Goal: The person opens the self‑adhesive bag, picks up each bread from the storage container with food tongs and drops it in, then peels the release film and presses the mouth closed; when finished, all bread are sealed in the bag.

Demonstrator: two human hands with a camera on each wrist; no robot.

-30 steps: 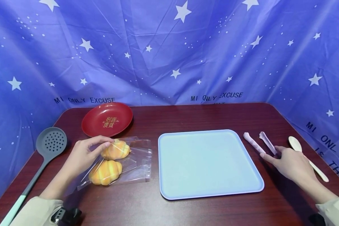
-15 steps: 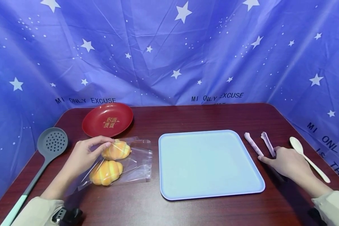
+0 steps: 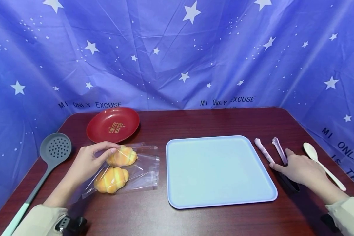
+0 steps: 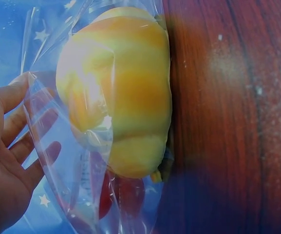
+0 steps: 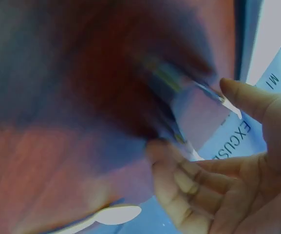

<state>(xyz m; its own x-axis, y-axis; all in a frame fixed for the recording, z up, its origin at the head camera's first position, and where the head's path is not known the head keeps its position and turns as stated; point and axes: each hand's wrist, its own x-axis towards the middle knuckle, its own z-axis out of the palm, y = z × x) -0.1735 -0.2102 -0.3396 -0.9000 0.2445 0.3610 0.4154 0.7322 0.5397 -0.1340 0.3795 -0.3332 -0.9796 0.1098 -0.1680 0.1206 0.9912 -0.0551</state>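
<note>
A clear plastic bag (image 3: 147, 168) lies on the left of the table, holding one bread roll (image 3: 111, 180) and a second roll (image 3: 124, 156) behind it. My left hand (image 3: 87, 164) pinches the bag's film above the far roll. Close up in the left wrist view, the thumb and fingertips meet the film beside a roll (image 4: 135, 87). On the right, my right hand (image 3: 301, 167) holds a pair of tongs (image 3: 279, 150) with pale pink arms and a dark hinge end. Thumb and fingers sit on opposite arms, which stand spread apart on the table.
A light blue tray (image 3: 221, 170) occupies the middle of the table. The red plate (image 3: 115, 124) stands at the back left. A grey skimmer (image 3: 56, 150) with a mint handle lies along the left edge. A cream spoon (image 3: 309, 151) lies just right of my right hand.
My right thumb has slid slightly left and down along the tongs, and more of their dark hinge end shows. The left hand, bag and rolls have kept their places.
</note>
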